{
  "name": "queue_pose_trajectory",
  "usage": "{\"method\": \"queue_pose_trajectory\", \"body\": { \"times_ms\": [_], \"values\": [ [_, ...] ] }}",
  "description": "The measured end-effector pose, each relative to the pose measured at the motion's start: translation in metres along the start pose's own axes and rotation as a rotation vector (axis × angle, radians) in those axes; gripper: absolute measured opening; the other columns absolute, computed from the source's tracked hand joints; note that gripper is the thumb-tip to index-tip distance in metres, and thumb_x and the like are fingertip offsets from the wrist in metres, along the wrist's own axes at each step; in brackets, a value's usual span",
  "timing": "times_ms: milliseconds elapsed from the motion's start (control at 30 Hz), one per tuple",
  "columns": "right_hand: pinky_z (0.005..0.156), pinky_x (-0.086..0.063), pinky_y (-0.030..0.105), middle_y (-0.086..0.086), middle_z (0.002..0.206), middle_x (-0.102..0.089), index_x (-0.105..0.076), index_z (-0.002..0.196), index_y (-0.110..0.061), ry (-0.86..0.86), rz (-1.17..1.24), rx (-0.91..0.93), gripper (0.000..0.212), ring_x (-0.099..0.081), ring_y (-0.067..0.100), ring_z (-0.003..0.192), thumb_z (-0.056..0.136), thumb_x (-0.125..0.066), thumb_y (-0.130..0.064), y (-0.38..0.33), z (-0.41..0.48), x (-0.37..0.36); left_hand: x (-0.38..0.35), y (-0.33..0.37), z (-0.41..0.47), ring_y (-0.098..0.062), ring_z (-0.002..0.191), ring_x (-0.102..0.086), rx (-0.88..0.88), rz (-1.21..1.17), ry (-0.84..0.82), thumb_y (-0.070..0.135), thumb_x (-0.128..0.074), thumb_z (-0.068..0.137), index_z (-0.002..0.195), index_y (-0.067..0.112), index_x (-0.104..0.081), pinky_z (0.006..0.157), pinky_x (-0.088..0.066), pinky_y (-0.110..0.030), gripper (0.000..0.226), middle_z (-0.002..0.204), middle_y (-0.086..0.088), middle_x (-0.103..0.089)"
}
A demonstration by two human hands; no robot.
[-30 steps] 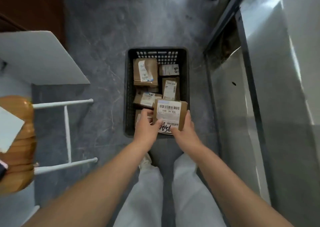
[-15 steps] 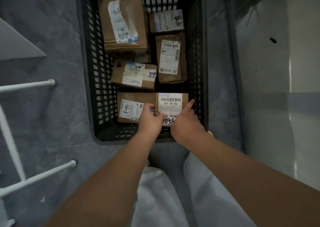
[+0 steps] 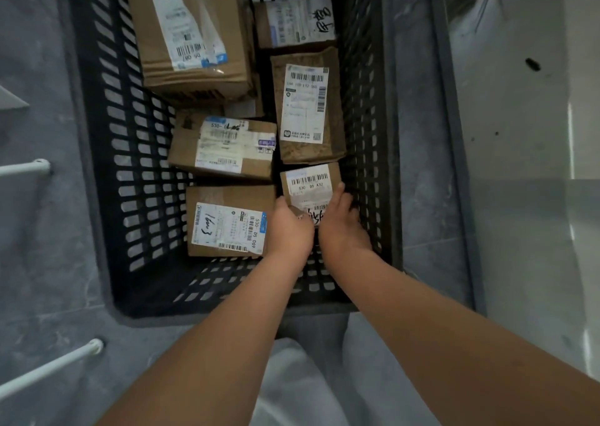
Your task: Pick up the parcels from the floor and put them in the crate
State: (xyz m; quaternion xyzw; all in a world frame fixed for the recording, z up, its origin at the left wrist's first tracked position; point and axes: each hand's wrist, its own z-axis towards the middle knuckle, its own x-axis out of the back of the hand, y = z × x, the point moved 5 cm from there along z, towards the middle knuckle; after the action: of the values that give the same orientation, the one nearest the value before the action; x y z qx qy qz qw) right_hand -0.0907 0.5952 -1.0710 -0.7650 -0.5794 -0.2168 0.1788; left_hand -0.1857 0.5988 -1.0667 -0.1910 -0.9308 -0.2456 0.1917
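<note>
A black slatted crate (image 3: 136, 198) stands on the grey floor and holds several brown cardboard parcels with white labels. A small parcel labelled 530 D5 A32 (image 3: 310, 183) sits low in the crate's near right corner. My left hand (image 3: 290, 227) grips its left side and my right hand (image 3: 341, 221) grips its right side, both reaching down inside the crate. To its left lies a parcel labelled 530-D5 069 (image 3: 227, 221). Further back are a taped parcel (image 3: 224, 146), a tall one (image 3: 308, 105) and a large one (image 3: 191, 32).
A metal-faced panel with a dark frame (image 3: 454, 152) runs close along the crate's right side. White chair rungs (image 3: 26, 167) stick in from the left. My light trousers (image 3: 308, 383) show below the arms, right at the crate's near wall.
Both hands have lowered the small parcel from above the crate's near edge down into its near right corner. The camera has moved much closer to the crate.
</note>
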Motion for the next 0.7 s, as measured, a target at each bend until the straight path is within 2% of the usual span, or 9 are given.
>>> {"method": "queue_pose_trajectory", "body": {
  "times_ms": [67, 133, 200, 300, 467, 533, 600, 633, 700],
  "values": [
    [0.108, -0.037, 0.038, 0.024, 0.158, 0.019, 0.020, 0.149, 0.003, -0.006, -0.098, 0.058, 0.089, -0.024, 0.035, 0.141, 0.097, -0.051, -0.009, -0.002, -0.004, -0.007, -0.007, 0.001, -0.003, -0.026, 0.113, -0.058, 0.033, -0.038, -0.022, 0.005, -0.052, 0.091, 0.134, 0.009, -0.046, 0.090, -0.046, -0.031, 0.044, 0.126, -0.011, -0.060],
    [0.117, -0.024, 0.040, 0.024, 0.157, 0.026, 0.018, 0.151, -0.001, -0.056, -0.200, 0.103, 0.089, -0.003, 0.036, 0.148, 0.097, -0.051, -0.014, 0.000, -0.011, -0.004, -0.011, 0.003, -0.009, -0.031, 0.123, -0.052, 0.038, -0.018, -0.075, 0.007, -0.050, 0.092, 0.139, 0.006, -0.040, 0.103, -0.043, -0.037, 0.048, 0.134, -0.013, -0.054],
    [0.122, -0.010, 0.039, 0.020, 0.159, 0.023, 0.013, 0.153, -0.003, -0.092, -0.224, 0.165, 0.089, 0.008, 0.031, 0.150, 0.095, -0.054, -0.016, 0.002, -0.017, 0.007, -0.008, 0.010, -0.014, -0.031, 0.130, -0.046, -0.003, 0.027, -0.112, 0.008, -0.048, 0.092, 0.140, 0.004, -0.041, 0.109, -0.038, -0.042, 0.048, 0.140, -0.015, -0.048],
    [0.123, -0.007, 0.032, 0.009, 0.164, 0.005, 0.001, 0.156, -0.005, -0.113, -0.069, 0.247, 0.088, 0.000, 0.022, 0.151, 0.091, -0.059, -0.010, 0.002, -0.036, 0.035, 0.007, 0.029, -0.033, -0.023, 0.125, -0.052, -0.053, -0.069, -0.149, 0.009, -0.046, 0.095, 0.141, 0.015, -0.047, 0.101, -0.041, -0.028, 0.046, 0.140, -0.008, -0.053],
    [0.123, -0.008, 0.038, 0.009, 0.163, -0.012, -0.021, 0.154, -0.008, 0.094, -0.183, 0.433, 0.067, 0.001, 0.024, 0.152, 0.096, -0.051, -0.019, -0.010, -0.099, 0.110, 0.057, 0.084, -0.099, -0.013, 0.127, -0.048, -0.170, -0.136, -0.117, 0.019, -0.042, 0.101, 0.142, 0.022, -0.050, 0.098, -0.035, -0.022, 0.042, 0.144, -0.001, -0.052],
    [0.123, -0.006, 0.039, 0.008, 0.164, -0.009, -0.023, 0.154, -0.009, 0.207, -0.181, 0.450, 0.064, 0.006, 0.023, 0.152, 0.096, -0.047, -0.023, -0.014, -0.133, 0.155, 0.087, 0.117, -0.136, -0.009, 0.131, -0.044, -0.255, -0.090, -0.108, 0.021, -0.043, 0.102, 0.145, 0.020, -0.046, 0.101, -0.030, -0.014, 0.043, 0.147, 0.000, -0.048],
    [0.123, -0.004, 0.040, 0.010, 0.165, 0.002, -0.019, 0.155, -0.009, 0.356, -0.142, 0.428, 0.066, 0.013, 0.024, 0.151, 0.097, -0.045, -0.026, -0.019, -0.172, 0.214, 0.127, 0.157, -0.175, -0.002, 0.132, -0.038, -0.394, 0.025, -0.100, 0.019, -0.043, 0.102, 0.147, 0.018, -0.042, 0.102, -0.023, -0.004, 0.045, 0.151, 0.002, -0.042],
    [0.123, -0.002, 0.040, 0.011, 0.164, 0.006, -0.017, 0.155, -0.008, 0.442, -0.129, 0.413, 0.068, 0.015, 0.025, 0.150, 0.097, -0.046, -0.027, -0.021, -0.193, 0.250, 0.150, 0.180, -0.194, -0.002, 0.136, -0.034, -0.462, 0.077, -0.090, 0.019, -0.043, 0.102, 0.149, 0.019, -0.039, 0.106, -0.020, -0.006, 0.046, 0.154, 0.002, -0.038],
    [0.123, 0.000, 0.041, 0.012, 0.163, 0.013, -0.011, 0.156, -0.006, 0.582, -0.089, 0.387, 0.073, 0.019, 0.026, 0.149, 0.095, -0.047, -0.028, -0.025, -0.241, 0.324, 0.204, 0.231, -0.231, -0.005, 0.144, -0.025, -0.579, 0.151, -0.036, 0.021, -0.043, 0.103, 0.151, 0.019, -0.034, 0.117, -0.017, -0.018, 0.049, 0.158, 0.003, -0.031]
  ]
}}
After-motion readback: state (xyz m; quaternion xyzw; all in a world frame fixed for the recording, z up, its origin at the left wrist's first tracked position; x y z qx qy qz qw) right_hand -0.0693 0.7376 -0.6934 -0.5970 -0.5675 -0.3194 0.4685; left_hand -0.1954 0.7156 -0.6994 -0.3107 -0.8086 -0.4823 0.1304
